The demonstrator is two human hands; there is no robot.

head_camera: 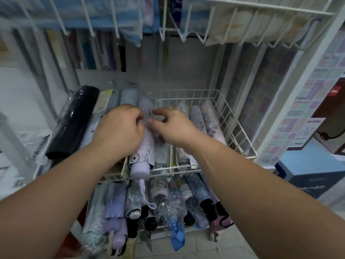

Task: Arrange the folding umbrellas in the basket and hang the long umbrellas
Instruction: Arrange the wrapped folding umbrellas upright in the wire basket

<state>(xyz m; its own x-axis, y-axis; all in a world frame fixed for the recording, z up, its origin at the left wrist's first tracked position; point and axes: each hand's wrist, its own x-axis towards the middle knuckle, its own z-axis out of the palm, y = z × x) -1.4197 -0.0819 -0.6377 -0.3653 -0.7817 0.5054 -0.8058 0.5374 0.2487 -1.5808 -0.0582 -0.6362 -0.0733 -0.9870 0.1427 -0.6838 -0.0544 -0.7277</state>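
Left hand (119,131) curled over a lilac folding umbrella (144,156) in the wire basket (186,90); right hand (172,128) hovered half-open, grip unclear. Light, probably slick, best gripped mid-barrel.

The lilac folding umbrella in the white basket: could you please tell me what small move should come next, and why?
Probably slide the lilac umbrella a little further back into the basket. Its handle juts over the front rim with the strap dangling, while the neighbouring umbrellas lie inside. The left hand holds it and the right hand is beside it.
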